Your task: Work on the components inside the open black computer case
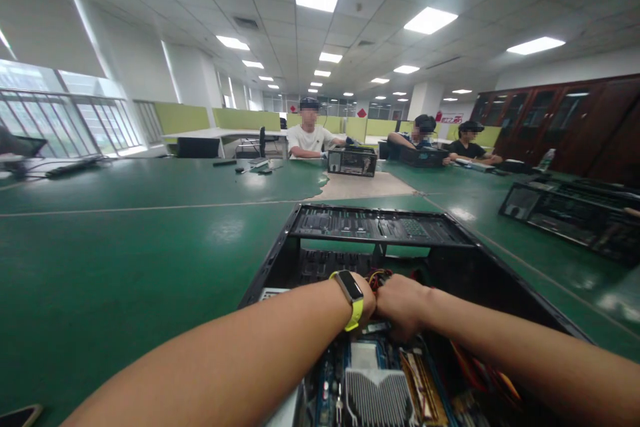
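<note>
An open black computer case lies on the table in front of me, and both my hands reach down inside it. My left hand, below a watch with a yellow-green strap, meets my right hand in the middle of the case. The left fingers are hidden behind the wrist. My right hand is closed, its fingers curled down beside a bundle of thin coloured cables; what they grip is hidden. Nearer to me sit a finned metal heatsink and memory modules on a blue motherboard.
Green matting covers the table. Another computer case lies at the right. Across the table, a person works at a case; two more people sit farther right. Small parts lie at the far left, a dark flat object at the near left.
</note>
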A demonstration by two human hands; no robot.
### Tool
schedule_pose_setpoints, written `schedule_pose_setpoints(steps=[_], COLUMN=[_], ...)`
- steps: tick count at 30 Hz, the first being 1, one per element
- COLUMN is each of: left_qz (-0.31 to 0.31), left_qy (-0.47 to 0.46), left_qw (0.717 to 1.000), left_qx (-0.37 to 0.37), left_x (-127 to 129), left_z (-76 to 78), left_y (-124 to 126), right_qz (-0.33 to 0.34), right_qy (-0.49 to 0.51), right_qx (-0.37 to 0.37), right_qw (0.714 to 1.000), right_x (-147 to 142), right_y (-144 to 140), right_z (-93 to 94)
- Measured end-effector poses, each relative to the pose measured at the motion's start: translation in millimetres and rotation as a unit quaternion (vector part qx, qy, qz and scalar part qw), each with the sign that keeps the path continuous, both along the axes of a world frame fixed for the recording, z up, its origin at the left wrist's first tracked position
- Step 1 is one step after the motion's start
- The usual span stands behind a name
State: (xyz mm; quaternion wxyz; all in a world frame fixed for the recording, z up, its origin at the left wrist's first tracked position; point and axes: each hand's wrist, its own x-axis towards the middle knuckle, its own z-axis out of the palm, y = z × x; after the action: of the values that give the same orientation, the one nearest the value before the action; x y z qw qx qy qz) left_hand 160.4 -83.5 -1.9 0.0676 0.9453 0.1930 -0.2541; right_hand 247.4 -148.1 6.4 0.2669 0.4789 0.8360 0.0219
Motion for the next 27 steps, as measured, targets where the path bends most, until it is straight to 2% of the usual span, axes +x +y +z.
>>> schedule_pose_setpoints(steps=[3, 6, 10, 15, 20, 27], left_qz=[-0.027, -0.038, -0.05, -0.08, -0.074, -0.046], left_qy=[0.055, 0.07, 0.08, 0.068, 0.056, 0.04], left_qw=[0.998, 0.996, 0.995, 0.993, 0.992, 0.994], left_qx=[0.016, 0.039, 0.046, 0.05, 0.087, 0.092], left_x=[-2.7, -4.6, -5.8, -6.8, -7.3, -5.2], left_z=[8.7, 19.5, 31.3, 42.1, 45.0, 41.6], left_y=[-0.9, -0.2, -0.5, -9.0, -21.1, -27.2], right_qz=[0.0, -0.023, -0.089, -0.166, -0.217, -0.237], right_qy=[0.008, 0.048, 0.08, 0.113, 0.115, 0.08], right_qx=[-0.003, 0.012, 0.013, 0.027, 0.033, 0.045], right_qw=[1.0, 0.999, 0.993, 0.979, 0.969, 0.967], right_x=[1.8, 5.0, 10.3, 15.4, 10.2, 5.1], right_y=[1.2, 1.3, 0.6, 2.3, 4.4, 7.4], right_z=[1.3, 7.1, 10.7, 5.3, 2.3, 4.5])
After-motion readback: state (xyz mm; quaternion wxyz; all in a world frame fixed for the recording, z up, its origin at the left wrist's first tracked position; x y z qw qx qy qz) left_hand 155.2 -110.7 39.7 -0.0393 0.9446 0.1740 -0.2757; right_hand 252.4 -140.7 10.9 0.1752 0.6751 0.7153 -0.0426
